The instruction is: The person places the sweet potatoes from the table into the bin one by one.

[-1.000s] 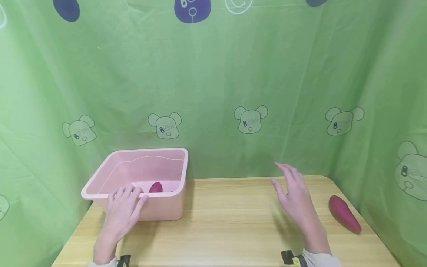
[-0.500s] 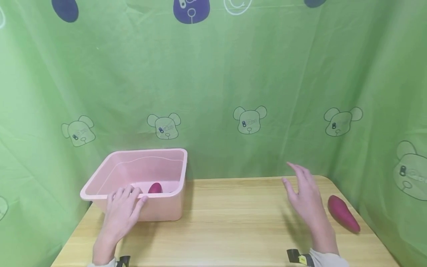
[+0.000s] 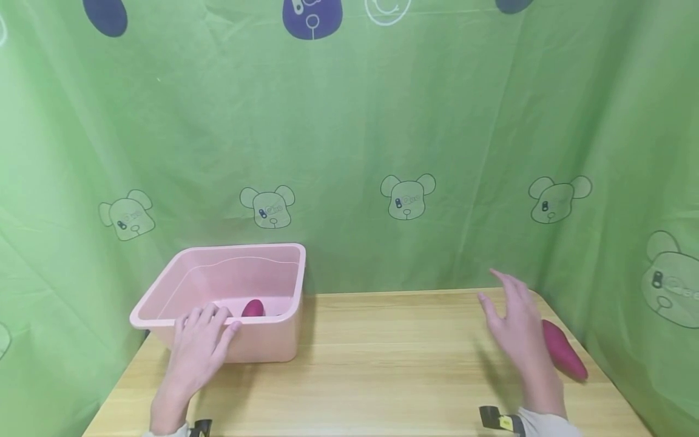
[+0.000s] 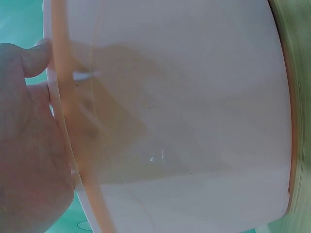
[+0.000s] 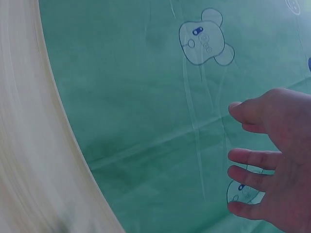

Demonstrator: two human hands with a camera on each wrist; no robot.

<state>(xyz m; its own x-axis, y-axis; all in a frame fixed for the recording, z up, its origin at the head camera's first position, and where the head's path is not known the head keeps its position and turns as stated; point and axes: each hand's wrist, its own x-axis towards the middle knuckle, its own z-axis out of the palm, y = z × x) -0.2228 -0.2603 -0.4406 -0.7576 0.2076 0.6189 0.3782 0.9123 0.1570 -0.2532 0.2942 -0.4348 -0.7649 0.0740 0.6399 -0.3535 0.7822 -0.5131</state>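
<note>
A pink plastic tub (image 3: 273, 340) stands at the left of the table. My left hand (image 3: 198, 349) grips its near rim, fingers curled over the edge; the left wrist view has the thumb at that rim beside the tub's wall (image 4: 204, 121). Inside lies a purple-red rounded thing (image 3: 253, 308), its lower part hidden by the rim. On the right of the table rests a purple-red sweet potato (image 3: 565, 353), partly covered by my right hand (image 3: 516, 325). That hand is held above the table with fingers spread and nothing in it, as the right wrist view also shows.
The wooden table (image 3: 377, 376) is enclosed by a green curtain (image 3: 349, 121) printed with bear heads, at the back and both sides. The table's right edge runs close by the sweet potato.
My right hand has moved to the right, toward the sweet potato, and now overlaps its left side in the head view. The left hand and tub have stayed in place.
</note>
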